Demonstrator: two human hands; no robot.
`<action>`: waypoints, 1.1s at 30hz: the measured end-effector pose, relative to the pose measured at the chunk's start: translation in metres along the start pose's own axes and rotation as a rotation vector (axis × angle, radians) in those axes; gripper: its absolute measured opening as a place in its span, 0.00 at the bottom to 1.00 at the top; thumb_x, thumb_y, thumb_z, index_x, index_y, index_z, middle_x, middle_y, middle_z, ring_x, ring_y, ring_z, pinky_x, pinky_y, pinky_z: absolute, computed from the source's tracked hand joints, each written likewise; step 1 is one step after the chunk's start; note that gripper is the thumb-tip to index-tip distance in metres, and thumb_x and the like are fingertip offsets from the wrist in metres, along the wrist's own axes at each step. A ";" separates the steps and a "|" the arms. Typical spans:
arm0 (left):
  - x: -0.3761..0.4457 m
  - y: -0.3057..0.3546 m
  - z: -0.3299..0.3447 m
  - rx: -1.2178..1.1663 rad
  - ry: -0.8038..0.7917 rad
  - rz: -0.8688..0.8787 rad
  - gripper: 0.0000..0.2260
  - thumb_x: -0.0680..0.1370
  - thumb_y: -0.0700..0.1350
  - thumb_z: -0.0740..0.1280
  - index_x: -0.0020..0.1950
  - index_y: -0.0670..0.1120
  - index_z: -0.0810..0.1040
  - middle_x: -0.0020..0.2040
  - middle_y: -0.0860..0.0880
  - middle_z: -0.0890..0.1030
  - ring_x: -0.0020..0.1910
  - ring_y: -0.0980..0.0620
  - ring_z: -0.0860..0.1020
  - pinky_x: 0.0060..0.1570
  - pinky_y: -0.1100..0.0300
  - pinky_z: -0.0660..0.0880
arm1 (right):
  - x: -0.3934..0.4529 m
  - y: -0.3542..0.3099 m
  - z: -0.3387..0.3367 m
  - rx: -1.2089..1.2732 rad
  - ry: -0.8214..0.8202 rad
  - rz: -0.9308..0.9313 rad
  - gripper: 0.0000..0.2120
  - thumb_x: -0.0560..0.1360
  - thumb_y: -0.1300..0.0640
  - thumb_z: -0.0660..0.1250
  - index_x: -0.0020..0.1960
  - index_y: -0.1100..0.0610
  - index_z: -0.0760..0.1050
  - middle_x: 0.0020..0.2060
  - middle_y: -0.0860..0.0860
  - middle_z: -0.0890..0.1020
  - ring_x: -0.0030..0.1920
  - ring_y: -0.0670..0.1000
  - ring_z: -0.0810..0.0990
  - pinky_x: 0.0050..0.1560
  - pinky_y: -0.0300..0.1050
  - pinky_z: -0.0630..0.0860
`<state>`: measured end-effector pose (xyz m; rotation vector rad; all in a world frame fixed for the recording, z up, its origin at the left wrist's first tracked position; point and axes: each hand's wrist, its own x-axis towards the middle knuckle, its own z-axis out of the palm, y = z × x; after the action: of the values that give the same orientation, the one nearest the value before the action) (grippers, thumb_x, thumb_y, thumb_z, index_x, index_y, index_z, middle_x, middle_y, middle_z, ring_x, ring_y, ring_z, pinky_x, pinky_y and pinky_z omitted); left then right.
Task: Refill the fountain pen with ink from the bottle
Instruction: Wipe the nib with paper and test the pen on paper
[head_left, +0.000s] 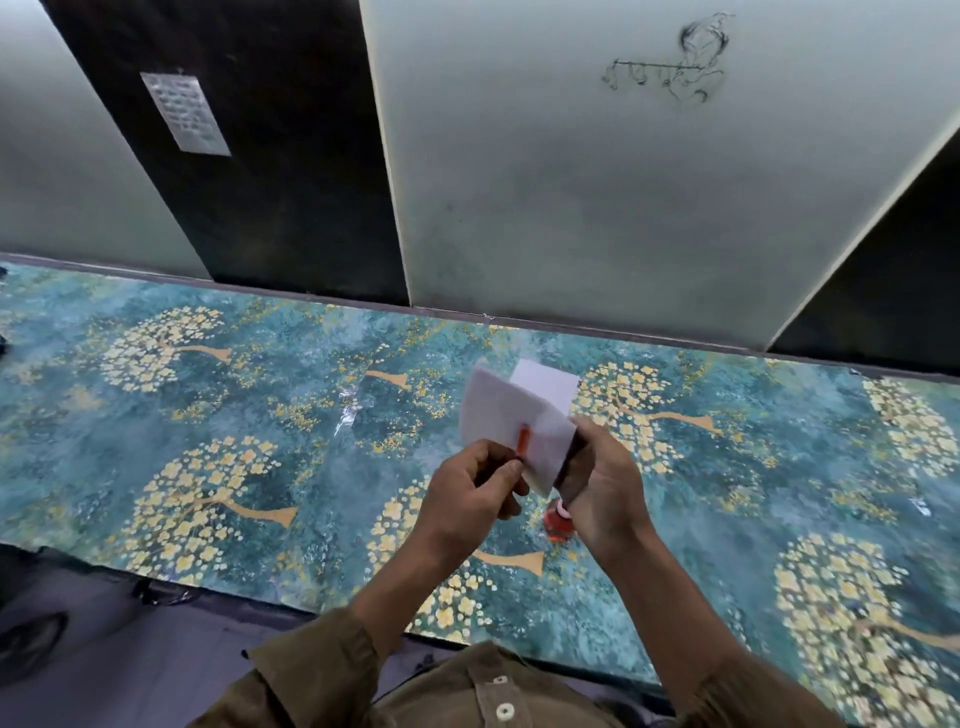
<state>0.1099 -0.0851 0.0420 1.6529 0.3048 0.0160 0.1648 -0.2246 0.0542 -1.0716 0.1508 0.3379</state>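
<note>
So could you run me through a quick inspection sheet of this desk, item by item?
Surface: table covered in teal sheet printed with yellow trees.
Job's things: orange pen part against white tissue; ink bottle below hands, red ink; more white paper behind.
Clutter: nothing seen.
Hands: left hand pinches pen part; right hand holds tissue.
Cables: nothing seen.
Surroundings: pale wall with scribbled drawing; dark panel with notice.

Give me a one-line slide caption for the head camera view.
Left hand holds an orange pen part against white tissue in the right hand, above the ink bottle.
</note>
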 end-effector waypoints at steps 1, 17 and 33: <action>-0.004 0.001 0.003 0.008 -0.004 0.002 0.04 0.80 0.39 0.67 0.47 0.41 0.81 0.36 0.47 0.83 0.32 0.48 0.80 0.38 0.51 0.79 | -0.003 -0.001 -0.005 -0.032 0.014 0.002 0.09 0.80 0.55 0.62 0.50 0.61 0.76 0.39 0.60 0.79 0.38 0.57 0.76 0.36 0.45 0.73; -0.061 -0.001 0.039 0.163 0.061 -0.013 0.08 0.77 0.37 0.70 0.44 0.50 0.85 0.34 0.53 0.84 0.29 0.55 0.79 0.37 0.56 0.80 | -0.044 0.010 -0.055 -0.237 -0.071 0.012 0.07 0.73 0.62 0.73 0.50 0.60 0.85 0.46 0.58 0.87 0.45 0.55 0.85 0.44 0.49 0.82; -0.094 -0.008 0.071 0.157 0.090 0.000 0.09 0.79 0.41 0.69 0.43 0.53 0.82 0.35 0.53 0.84 0.29 0.56 0.80 0.37 0.57 0.78 | -0.065 0.016 -0.082 -0.062 -0.007 0.101 0.09 0.73 0.65 0.71 0.52 0.64 0.83 0.46 0.60 0.85 0.43 0.58 0.84 0.42 0.50 0.81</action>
<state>0.0316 -0.1728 0.0422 1.8115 0.3830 0.0683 0.1020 -0.3026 0.0198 -1.1266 0.1897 0.4402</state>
